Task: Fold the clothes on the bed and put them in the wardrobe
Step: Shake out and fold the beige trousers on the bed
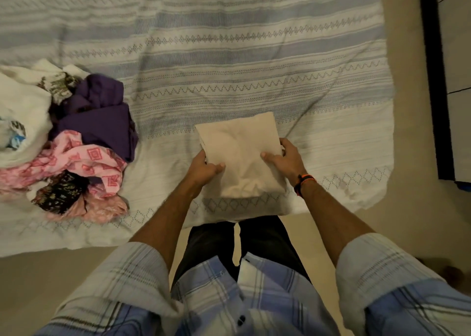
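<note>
The folded cream rectangle of garment (242,157) is matt woven cloth, soft and faintly creased. The pale bedspread with grey-blue stripes and zigzag stitching (254,55) is a textured, matt woven fabric with wrinkles. In the heap at the left, the crumpled purple garment (102,116) looks smooth and dull, the pink patterned cloth (84,159) thin and printed. The beige floor (402,80) looks smooth and hard.

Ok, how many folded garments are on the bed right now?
1: the folded cream garment near the bed's front edge, gripped by the left hand and right hand. The clothes pile at left is unfolded and may hide more.
</note>
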